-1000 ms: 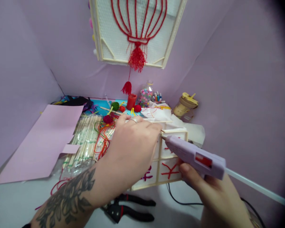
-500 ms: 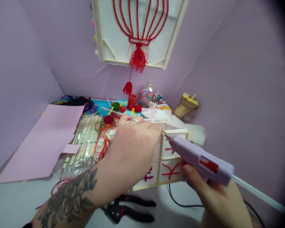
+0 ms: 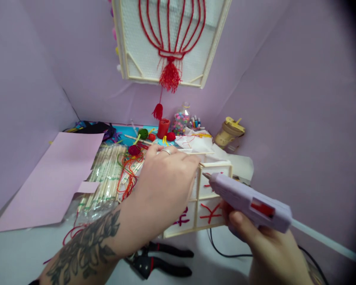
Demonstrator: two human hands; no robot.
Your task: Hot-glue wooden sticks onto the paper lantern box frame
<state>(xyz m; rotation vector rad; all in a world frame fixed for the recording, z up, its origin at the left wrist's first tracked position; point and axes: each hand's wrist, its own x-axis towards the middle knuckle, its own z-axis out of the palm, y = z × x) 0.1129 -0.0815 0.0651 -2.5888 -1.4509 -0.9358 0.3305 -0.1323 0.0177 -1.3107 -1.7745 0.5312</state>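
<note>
My right hand [image 3: 255, 237] grips a lilac hot glue gun [image 3: 250, 200], a white glue stick [image 3: 323, 237] sticking out of its back. Its metal nozzle points left, close to the upper bar of a white panelled box with thin wooden strips [image 3: 198, 213]. Red and purple yarn characters decorate the box's front panels. My left hand [image 3: 169, 178], a ring on one finger, reaches over the box's left part with fingers closed at its top edge. A thin brownish tip shows by those fingertips; what they hold is mostly hidden.
Black-handled pliers [image 3: 163, 259] lie in front of the box, near a black cable [image 3: 231, 255]. Bagged wooden sticks [image 3: 106, 174] and pink paper [image 3: 53, 178] lie left. Behind stand a pompom bottle [image 3: 180, 120] and a lidded cup [image 3: 229, 132]. A tasselled lantern [image 3: 172, 43] hangs above.
The glue gun's nozzle has come slightly away from the box's wooden bar, down and to the right of it. My left hand stays at the top edge. The whole view has shifted a little.
</note>
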